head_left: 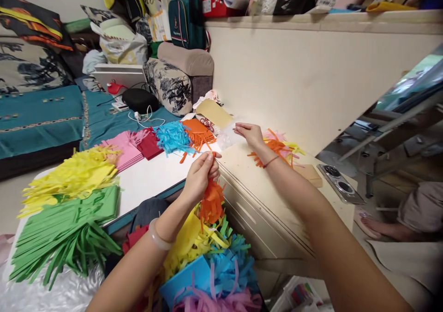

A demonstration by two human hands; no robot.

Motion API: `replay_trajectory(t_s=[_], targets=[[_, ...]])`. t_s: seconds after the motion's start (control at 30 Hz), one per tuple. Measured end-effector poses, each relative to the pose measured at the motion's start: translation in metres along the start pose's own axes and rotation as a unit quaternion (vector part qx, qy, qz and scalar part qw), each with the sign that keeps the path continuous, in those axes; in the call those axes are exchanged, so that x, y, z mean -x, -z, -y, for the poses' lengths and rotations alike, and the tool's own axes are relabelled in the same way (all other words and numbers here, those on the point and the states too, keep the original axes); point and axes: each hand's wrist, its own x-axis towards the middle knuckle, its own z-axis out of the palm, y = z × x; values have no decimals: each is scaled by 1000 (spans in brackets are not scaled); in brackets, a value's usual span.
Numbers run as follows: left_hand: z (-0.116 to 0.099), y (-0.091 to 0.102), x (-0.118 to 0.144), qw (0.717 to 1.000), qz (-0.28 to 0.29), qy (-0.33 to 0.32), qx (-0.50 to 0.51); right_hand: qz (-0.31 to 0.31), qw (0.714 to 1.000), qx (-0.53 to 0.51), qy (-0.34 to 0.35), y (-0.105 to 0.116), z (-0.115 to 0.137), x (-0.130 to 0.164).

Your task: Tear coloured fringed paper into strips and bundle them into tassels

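Note:
My left hand point(201, 174) is closed around the upper end of an orange fringed paper tassel point(212, 203), whose strips hang below the fist. Further forward and to the right, my right hand point(249, 135) has its fingertips pinched together; anything between them is too small to make out. Just beyond those fingertips a clear plastic bag point(225, 137) lies on the white surface. Under the tassel sits a heap of fringed paper, with yellow point(183, 238), blue point(230, 256) and purple point(221, 300) pieces.
Green point(69, 229), yellow point(74, 176), pink point(124, 149), dark red point(149, 143), blue point(173, 136) and orange point(197, 134) fringed papers line the white table point(152, 178). Loose orange strips point(275, 148) and a metal two-ring plate point(341, 183) lie right. A person's foot point(370, 224) shows at far right.

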Motion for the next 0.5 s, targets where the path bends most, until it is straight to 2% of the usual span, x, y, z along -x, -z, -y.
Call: replay_trajectory(t_s=[0.07,0.13,0.23,0.33,0.43,0.5], targets=[[0,-9,10,998,38,-1,-59,38,997,-61,26,18,19,49],[-1,-21,22,985,67,-26,-155,127,975,-168,75,37,39,101],[-4,-41,45,948,94,-78,-292,132,958,-199,159,61,65,164],[-9,-58,64,908,115,-127,-382,103,956,-183,205,77,77,199],[-13,-70,78,862,130,-187,-454,82,946,-151,275,89,81,215],[-13,-74,82,818,133,-236,-508,64,933,-122,331,95,83,222]])
